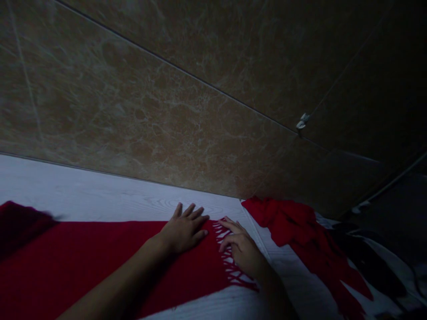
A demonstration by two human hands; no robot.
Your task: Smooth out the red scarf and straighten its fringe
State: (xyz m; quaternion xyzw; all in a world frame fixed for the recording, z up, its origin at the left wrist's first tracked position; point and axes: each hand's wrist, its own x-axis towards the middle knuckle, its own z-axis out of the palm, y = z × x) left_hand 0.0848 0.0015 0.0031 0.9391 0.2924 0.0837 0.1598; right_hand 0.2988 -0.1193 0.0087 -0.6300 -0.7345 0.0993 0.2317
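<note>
A red scarf point(100, 258) lies spread flat across a white wood-grain table point(110, 195). Its fringed end point(230, 262) points to the right. My left hand point(185, 229) rests palm down on the scarf close to the fringe, fingers spread. My right hand point(242, 249) lies on the fringe itself, its fingertips touching the tassels. Neither hand holds anything.
A second red cloth point(296, 231) lies crumpled at the right, partly over dark fabric point(367, 262). A brown marble-tile wall point(187, 98) rises right behind the table, with a small white clip point(303, 121) on it. The scene is dim.
</note>
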